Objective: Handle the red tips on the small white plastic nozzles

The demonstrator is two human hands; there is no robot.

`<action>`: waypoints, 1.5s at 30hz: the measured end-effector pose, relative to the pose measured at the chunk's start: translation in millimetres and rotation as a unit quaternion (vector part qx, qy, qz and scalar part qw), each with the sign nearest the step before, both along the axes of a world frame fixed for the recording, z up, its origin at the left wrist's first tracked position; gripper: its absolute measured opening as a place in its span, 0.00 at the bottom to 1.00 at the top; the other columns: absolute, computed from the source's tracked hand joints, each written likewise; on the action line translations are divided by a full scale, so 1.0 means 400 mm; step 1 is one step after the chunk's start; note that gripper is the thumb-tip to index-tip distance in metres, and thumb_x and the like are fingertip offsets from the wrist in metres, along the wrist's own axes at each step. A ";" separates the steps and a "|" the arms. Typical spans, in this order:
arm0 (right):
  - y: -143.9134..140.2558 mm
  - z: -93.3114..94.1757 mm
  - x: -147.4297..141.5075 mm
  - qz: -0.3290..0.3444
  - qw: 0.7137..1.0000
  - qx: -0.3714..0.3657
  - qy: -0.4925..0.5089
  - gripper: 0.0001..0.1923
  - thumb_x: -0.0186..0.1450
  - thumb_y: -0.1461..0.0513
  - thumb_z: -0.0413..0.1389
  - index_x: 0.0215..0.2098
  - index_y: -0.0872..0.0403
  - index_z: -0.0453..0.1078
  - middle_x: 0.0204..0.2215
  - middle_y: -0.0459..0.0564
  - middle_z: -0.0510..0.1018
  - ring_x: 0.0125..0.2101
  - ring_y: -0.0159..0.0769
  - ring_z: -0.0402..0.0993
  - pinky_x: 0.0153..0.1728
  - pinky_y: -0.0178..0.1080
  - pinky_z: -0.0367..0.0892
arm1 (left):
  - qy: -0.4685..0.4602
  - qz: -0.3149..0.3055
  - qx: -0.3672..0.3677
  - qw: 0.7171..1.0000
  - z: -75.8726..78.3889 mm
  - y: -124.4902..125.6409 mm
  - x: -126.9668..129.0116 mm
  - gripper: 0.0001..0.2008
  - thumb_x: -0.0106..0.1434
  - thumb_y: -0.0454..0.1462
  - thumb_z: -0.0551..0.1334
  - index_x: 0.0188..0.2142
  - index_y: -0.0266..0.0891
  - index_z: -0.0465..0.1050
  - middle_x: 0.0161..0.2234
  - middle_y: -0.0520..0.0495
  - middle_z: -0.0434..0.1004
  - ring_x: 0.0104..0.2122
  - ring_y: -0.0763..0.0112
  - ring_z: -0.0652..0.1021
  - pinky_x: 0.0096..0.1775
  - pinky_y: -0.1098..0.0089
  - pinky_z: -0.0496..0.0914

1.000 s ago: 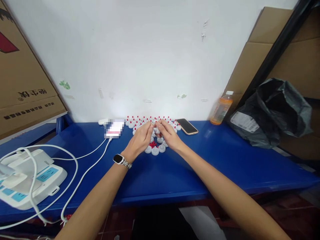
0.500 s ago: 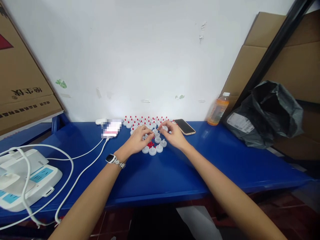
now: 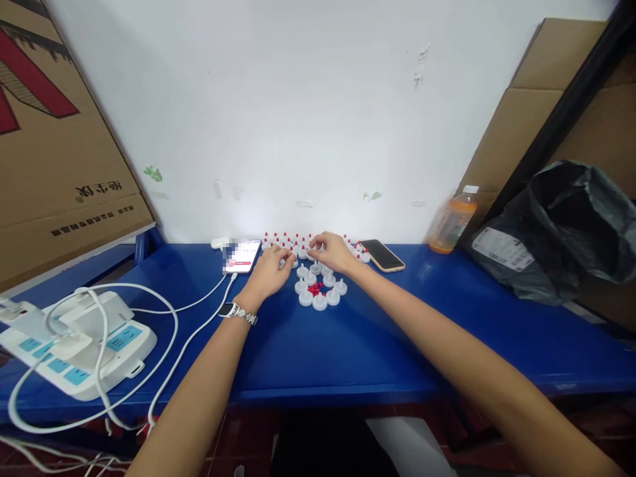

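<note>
Rows of small white caps with red tips (image 3: 298, 240) stand at the back of the blue table (image 3: 348, 344), against the wall. In front of them a ring of plain white caps (image 3: 319, 301) surrounds a little heap of red pieces (image 3: 315, 289). My right hand (image 3: 332, 250) reaches over the ring to the rows, its fingertips pinched on a white cap there. My left hand (image 3: 271, 271), with a watch on the wrist, rests curled beside the ring, fingertips at the nearest caps. What it holds is hidden.
A lit phone (image 3: 242, 255) on a white cable lies left of the caps, a dark phone (image 3: 381, 254) right of them. An orange bottle (image 3: 453, 220) and black bag (image 3: 561, 232) stand at the right. A power strip (image 3: 74, 341) and cardboard box (image 3: 59, 132) are at the left.
My hands, pinched together over the ring a second ago, have parted. The right hand moved back to the rows of red-tipped caps and the left dropped beside the ring. The view shifted slightly.
</note>
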State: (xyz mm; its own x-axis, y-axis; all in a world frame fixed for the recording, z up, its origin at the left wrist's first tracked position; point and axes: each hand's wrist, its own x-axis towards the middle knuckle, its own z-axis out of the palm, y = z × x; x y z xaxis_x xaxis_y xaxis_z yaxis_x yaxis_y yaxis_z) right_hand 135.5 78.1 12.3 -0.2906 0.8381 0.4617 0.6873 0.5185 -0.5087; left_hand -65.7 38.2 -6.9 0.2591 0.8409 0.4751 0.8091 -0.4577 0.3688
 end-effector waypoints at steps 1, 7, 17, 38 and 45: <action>0.012 -0.001 -0.009 0.004 0.999 -0.012 -0.036 0.06 0.60 0.60 0.59 0.33 0.53 0.77 0.34 0.49 0.79 0.38 0.39 0.74 0.47 0.43 0.61 | 0.009 -0.012 0.002 1.000 -0.003 -0.001 0.002 0.17 0.70 0.43 0.51 0.43 0.40 0.76 0.43 0.41 0.75 0.46 0.57 0.72 0.50 0.57 0.66; 0.051 -0.019 -0.024 0.011 0.982 -0.022 -0.186 0.07 0.60 0.59 0.59 0.31 0.53 0.78 0.33 0.51 0.83 0.42 0.45 0.74 0.52 0.49 0.52 | 0.053 -0.070 -0.038 0.995 -0.010 -0.015 0.022 0.19 0.69 0.35 0.50 0.54 0.45 0.73 0.45 0.42 0.79 0.47 0.55 0.73 0.50 0.56 0.67; 0.046 -0.004 -0.040 0.027 0.979 -0.042 -0.197 0.09 0.61 0.59 0.56 0.31 0.53 0.79 0.34 0.49 0.84 0.40 0.41 0.75 0.51 0.48 0.49 | -0.003 -0.066 -0.063 0.996 -0.005 -0.009 0.009 0.16 0.67 0.37 0.52 0.46 0.42 0.77 0.38 0.45 0.82 0.36 0.63 0.79 0.38 0.67 0.70; 0.019 0.000 0.012 -0.049 0.995 0.072 -0.047 0.11 0.66 0.62 0.52 0.43 0.54 0.73 0.42 0.56 0.76 0.43 0.43 0.70 0.45 0.43 0.60 | -0.022 -0.059 0.025 0.998 0.018 -0.030 0.041 0.12 0.70 0.40 0.53 0.41 0.40 0.74 0.41 0.44 0.78 0.44 0.60 0.75 0.48 0.60 0.68; -0.130 -0.030 0.084 0.084 0.990 0.066 0.093 0.07 0.60 0.65 0.57 0.39 0.53 0.72 0.33 0.46 0.77 0.29 0.31 0.68 0.34 0.35 0.63 | -0.015 -0.091 0.087 0.992 0.026 -0.066 0.109 0.11 0.70 0.44 0.55 0.42 0.40 0.68 0.40 0.46 0.73 0.42 0.62 0.72 0.44 0.62 0.68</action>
